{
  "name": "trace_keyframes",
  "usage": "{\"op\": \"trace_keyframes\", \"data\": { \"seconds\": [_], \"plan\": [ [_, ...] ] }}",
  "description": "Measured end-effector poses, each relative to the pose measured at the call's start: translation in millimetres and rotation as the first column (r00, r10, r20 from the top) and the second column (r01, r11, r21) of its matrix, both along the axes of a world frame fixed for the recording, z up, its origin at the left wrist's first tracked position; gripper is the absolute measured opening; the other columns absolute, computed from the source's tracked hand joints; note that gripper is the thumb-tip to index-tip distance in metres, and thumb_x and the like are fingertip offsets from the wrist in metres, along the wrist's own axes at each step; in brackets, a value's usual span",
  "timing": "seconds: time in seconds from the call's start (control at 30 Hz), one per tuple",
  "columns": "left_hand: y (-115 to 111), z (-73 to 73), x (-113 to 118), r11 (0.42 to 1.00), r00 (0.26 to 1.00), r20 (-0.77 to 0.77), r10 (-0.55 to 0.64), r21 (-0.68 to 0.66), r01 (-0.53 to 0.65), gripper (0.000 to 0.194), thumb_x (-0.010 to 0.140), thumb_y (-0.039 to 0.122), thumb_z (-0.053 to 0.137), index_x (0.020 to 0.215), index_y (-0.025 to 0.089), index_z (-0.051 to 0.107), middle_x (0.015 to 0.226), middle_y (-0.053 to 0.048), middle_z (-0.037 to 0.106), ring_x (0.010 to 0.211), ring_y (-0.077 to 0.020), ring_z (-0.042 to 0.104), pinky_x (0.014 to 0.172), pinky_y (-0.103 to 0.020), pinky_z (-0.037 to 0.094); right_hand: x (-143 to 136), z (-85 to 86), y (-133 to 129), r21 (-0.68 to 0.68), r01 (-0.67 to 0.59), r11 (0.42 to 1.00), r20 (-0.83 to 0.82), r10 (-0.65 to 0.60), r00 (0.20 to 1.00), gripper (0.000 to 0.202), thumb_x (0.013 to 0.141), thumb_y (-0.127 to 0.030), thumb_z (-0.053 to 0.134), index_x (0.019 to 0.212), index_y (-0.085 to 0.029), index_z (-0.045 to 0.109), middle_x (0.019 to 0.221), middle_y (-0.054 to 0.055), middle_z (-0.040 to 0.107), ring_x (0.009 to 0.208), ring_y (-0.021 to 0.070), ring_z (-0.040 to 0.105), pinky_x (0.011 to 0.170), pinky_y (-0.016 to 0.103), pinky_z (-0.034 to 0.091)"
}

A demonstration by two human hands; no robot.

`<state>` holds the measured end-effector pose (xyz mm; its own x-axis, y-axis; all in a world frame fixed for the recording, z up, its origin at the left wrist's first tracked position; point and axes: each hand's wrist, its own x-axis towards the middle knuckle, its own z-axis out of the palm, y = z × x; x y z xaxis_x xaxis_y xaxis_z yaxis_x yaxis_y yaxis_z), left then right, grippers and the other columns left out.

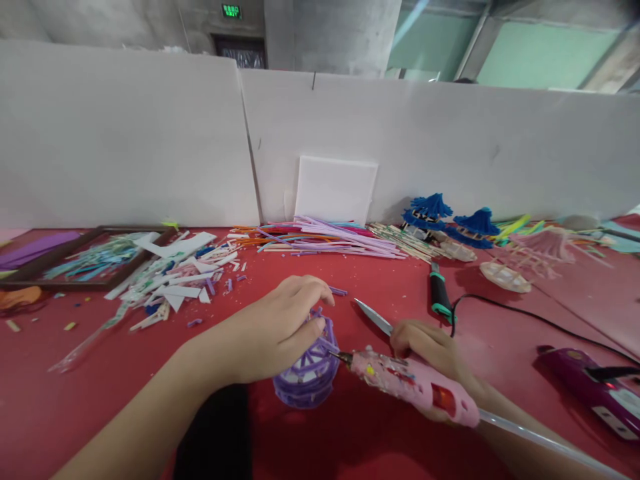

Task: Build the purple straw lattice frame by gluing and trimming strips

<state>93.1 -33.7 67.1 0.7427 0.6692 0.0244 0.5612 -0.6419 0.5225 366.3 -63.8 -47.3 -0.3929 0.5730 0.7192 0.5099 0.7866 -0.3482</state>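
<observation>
A round purple craft model (305, 387), built of purple strips over white parts, sits near the front of the red table. My left hand (273, 327) reaches over it, thumb and curled fingers closed on its top strips. My right hand (430, 347) is wrapped round a pink hot glue gun (400, 380), whose metal nozzle touches the model's right side. A clear glue stick (530, 437) runs out of the gun's back end. By my right fingers lies a pointed metal blade (374, 315); whether they touch it, I cannot tell. The model's far side is partly hidden by my left hand.
Purple, orange and blue strips (330, 239) lie at the back. Scraps (185, 273) and a brown frame (117, 282) are at left. A green-black tool (439, 293), blue-roofed models (429, 207), a black cable (530, 317) and a magenta power strip (590, 380) are at right.
</observation>
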Motion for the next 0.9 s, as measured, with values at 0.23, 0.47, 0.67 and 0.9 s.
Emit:
{"op": "trace_keyframes", "data": {
  "seconds": [0.23,0.47,0.67,0.9],
  "plan": [
    [-2.3,0.4,-2.4,0.999,1.0,0.002,-0.026,0.037,0.026,0.022,0.097,0.023,0.04,0.118,0.023,0.047,0.135,-0.009,0.05,0.129,-0.0238,0.045,0.11,-0.043,0.038,-0.6,4.7,-1.8,0.002,-0.008,1.0,0.017,0.008,1.0,0.04,0.102,-0.028,0.037,0.065,-0.022,0.05,0.057,-0.001,0.054,0.049,0.0126,0.052,0.045,0.023,0.041],
    [-2.6,-1.2,-1.4,0.996,0.999,0.008,-0.034,0.08,0.034,0.023,0.095,0.021,0.043,0.117,0.023,0.048,0.133,-0.01,0.053,0.126,-0.0247,0.048,0.106,-0.043,0.042,-1.1,9.5,-3.5,-0.016,0.007,1.0,0.046,-0.006,0.999,0.043,0.103,-0.028,0.032,0.065,-0.021,0.051,0.057,0.0,0.055,0.049,0.0127,0.051,0.045,0.023,0.042],
    [-0.2,-1.1,-3.2,0.997,1.0,-0.01,-0.026,0.075,0.027,0.022,0.096,0.025,0.044,0.118,0.022,0.048,0.133,-0.01,0.052,0.127,-0.0252,0.047,0.107,-0.043,0.041,-1.7,14.9,-3.8,-0.015,-0.002,1.0,0.072,0.003,0.997,0.043,0.104,-0.028,0.032,0.066,-0.021,0.051,0.056,0.0,0.055,0.049,0.0125,0.051,0.045,0.023,0.042],
    [1.4,2.3,-4.4,0.997,0.999,0.007,-0.043,0.062,0.043,0.028,0.092,0.031,0.053,0.118,0.022,0.049,0.133,-0.011,0.053,0.126,-0.0275,0.048,0.106,-0.044,0.042,1.3,3.3,-2.6,-0.031,0.018,0.999,0.046,-0.017,0.999,0.043,0.104,-0.03,0.033,0.066,-0.021,0.053,0.058,0.0,0.053,0.05,0.013,0.049,0.046,0.024,0.04]
  ]
}}
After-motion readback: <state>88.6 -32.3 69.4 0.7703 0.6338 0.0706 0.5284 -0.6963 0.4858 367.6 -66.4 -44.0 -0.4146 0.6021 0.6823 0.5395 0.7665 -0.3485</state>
